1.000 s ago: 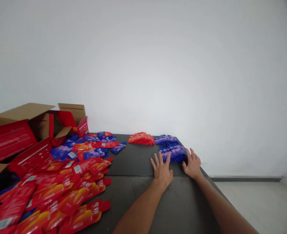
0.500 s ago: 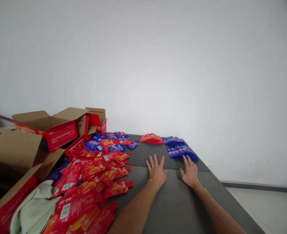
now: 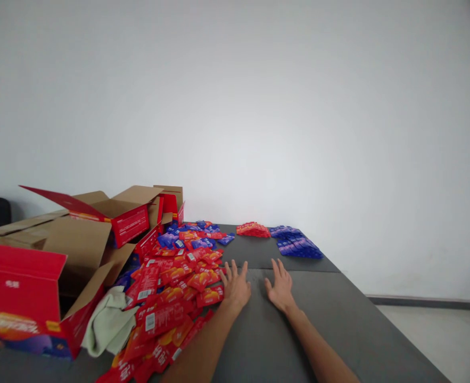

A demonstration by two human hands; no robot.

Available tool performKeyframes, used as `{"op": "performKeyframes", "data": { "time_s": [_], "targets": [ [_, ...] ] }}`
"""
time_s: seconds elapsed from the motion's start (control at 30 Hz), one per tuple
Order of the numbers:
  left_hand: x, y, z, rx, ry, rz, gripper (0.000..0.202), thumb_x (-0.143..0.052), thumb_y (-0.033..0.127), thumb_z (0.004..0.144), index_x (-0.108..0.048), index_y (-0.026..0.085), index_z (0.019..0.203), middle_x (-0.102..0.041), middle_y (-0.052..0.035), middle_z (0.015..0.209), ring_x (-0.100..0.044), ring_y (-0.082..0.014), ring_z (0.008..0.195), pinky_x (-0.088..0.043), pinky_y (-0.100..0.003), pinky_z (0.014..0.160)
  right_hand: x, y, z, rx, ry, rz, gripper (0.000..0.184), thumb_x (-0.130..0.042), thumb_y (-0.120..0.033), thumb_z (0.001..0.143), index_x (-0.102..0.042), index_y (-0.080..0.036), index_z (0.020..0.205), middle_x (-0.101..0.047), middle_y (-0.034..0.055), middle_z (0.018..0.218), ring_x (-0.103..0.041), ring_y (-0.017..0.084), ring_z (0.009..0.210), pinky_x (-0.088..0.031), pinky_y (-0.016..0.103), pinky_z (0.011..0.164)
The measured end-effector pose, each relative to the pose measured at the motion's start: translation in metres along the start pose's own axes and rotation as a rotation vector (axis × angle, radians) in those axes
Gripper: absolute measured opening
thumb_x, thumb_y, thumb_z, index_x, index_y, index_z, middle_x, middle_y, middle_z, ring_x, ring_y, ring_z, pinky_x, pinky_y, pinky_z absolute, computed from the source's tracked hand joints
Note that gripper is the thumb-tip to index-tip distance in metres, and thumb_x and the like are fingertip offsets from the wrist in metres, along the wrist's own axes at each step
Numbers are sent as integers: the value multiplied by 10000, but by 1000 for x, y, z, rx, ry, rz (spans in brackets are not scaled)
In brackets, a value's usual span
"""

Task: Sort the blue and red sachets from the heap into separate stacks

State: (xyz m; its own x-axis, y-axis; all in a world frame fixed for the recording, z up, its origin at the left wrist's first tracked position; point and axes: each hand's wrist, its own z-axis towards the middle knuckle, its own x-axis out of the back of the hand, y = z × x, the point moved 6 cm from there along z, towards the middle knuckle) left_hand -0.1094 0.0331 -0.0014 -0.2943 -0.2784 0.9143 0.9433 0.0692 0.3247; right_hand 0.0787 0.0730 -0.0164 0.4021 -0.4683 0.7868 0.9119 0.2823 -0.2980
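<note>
My left hand (image 3: 236, 284) is open with fingers spread, over the dark grey table beside the right edge of a heap of red pouches (image 3: 179, 298). Nothing is in it. My right hand (image 3: 279, 286) also has its fingers apart and holds nothing; it is over the tabletop (image 3: 318, 319), short of the neat rows of blue-purple pouches (image 3: 298, 247). A small overlapping row of red-orange pouches (image 3: 253, 230) lies at the table's far end, left of the blue ones. Whether either palm touches the table, I cannot tell.
Mixed blue and red pouches (image 3: 203, 234) lie loosely behind the red heap. Open red cardboard boxes (image 3: 131, 224) crowd the left side, one (image 3: 23, 303) close by. A pale green cloth (image 3: 110, 322) lies between that box and the pouches. A white wall (image 3: 298, 133) stands behind the table.
My view has swung left, bringing more of the near box into sight. Both hands have shifted left over the table, the right one away from the blue pouches. Both remain open.
</note>
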Motion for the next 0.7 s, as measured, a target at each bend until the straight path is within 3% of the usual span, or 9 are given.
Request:
{"op": "performKeyframes", "data": {
  "time_s": [0.27,0.4,0.53,0.7],
  "targets": [
    [37,-51,-18,118,169,151,601,-578,337,813,-543,171,1389,-425,-224,1495,-263,-443,1428,-96,-661,1128,-3,-84,-17,47,-98,70,687,-471,-366,856,-352,-179,1507,-228,112,1605,-343,305,1393,-235,470,1134],
    [55,-68,-20,213,219,237,542,-553,270,810,-594,93,1321,-488,-256,1426,-310,-442,1399,-178,-649,1110,2,-114,-22,70,-127,92,638,-482,-353,859,-414,-207,1476,-259,91,1599,-354,304,1378,-229,464,1137],
    [58,-79,-22,305,222,270,457,-515,234,836,-628,110,1261,-499,-247,1409,-390,-436,1333,-277,-613,1055,4,-124,-28,76,-164,102,601,-514,-345,843,-482,-223,1430,-302,85,1582,-346,311,1374,-226,474,1139],
    [52,-68,-23,198,142,211,377,-464,145,865,-653,182,1189,-598,-178,1267,-525,-338,1172,-389,-484,961,9,-119,-32,79,-205,152,522,-505,-321,853,-561,-201,1358,-399,86,1529,-370,307,1351,-251,459,1136]
  ]
}}
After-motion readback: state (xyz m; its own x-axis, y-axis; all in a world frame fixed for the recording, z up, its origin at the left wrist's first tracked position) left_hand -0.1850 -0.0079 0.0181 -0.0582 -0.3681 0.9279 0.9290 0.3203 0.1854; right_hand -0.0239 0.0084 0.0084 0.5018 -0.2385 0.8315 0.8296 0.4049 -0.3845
